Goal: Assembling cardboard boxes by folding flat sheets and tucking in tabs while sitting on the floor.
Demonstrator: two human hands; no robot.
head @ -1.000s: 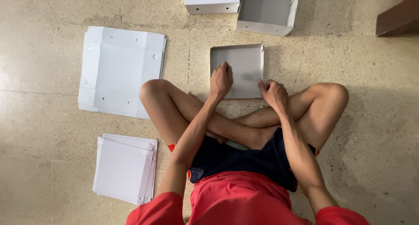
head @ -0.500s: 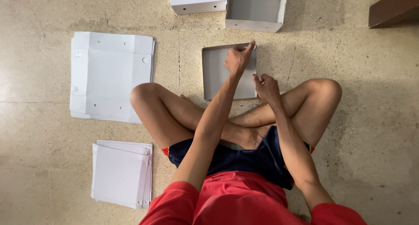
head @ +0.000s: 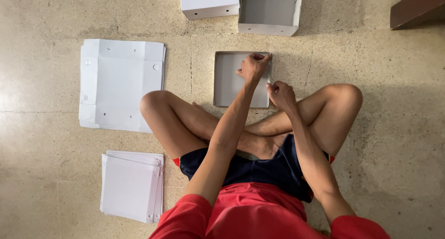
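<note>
I sit cross-legged on the floor with a shallow grey open box (head: 232, 81) lying just past my shins. My left hand (head: 252, 66) reaches across it, and its curled fingers pinch the rim at the far right corner. My right hand (head: 280, 94) is closed on the box's right wall, near the front corner. Both forearms pass over my crossed legs.
A stack of unfolded white cardboard blanks (head: 118, 83) lies at the left. A smaller pile of flat white sheets (head: 132, 185) sits by my left knee. At the back stand a closed white box (head: 208, 2) and an open grey box (head: 269, 9). A brown wooden piece (head: 419, 7) is at far right.
My left hand has moved forward from the box's near edge to its far right corner. My right hand has stayed at the right wall.
</note>
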